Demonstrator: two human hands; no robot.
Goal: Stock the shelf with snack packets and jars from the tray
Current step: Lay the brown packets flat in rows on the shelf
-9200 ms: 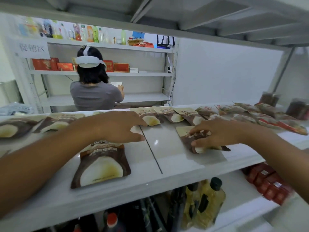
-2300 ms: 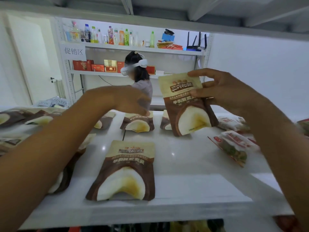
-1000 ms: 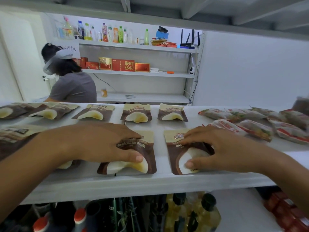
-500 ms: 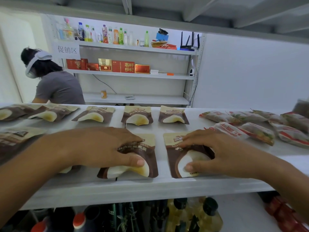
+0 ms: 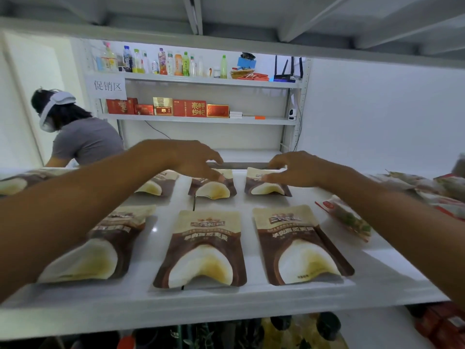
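Nearest, on the white metal shelf (image 5: 377,280), the front row lies free. Half a second ago each hand was pressing one flat brown-and-cream snack pouch there, the middle front packet (image 5: 201,250) and the right front packet (image 5: 300,245). Both hands have since let go and reached deeper. The left hand (image 5: 193,159) now rests spread, slightly bent fingertips on the middle back packet (image 5: 216,188). The right hand (image 5: 294,168) lays nearly straight fingers on the top edge of the right back packet (image 5: 268,187). Neither hand is closed round anything. I judge the front pair placed and the work moved on to squaring the back row; no tray or jar is in view. Counted, there are three brown-and-cream packets in front, the left front packet (image 5: 100,250) lying partly under the left forearm. Four lie behind, including the left back packet (image 5: 153,186) half hidden by that arm and the far-left back packet (image 5: 11,183) cut by the frame edge, so seven in all. To the right, one clear red-trimmed snack packet (image 5: 349,220) lies apart, with a heap of similar packets (image 5: 432,190) beyond, too overlapped to count. Farthest, one person in a grey shirt (image 5: 83,139) stands by a white rack (image 5: 201,119) of drink bottles and red boxes.
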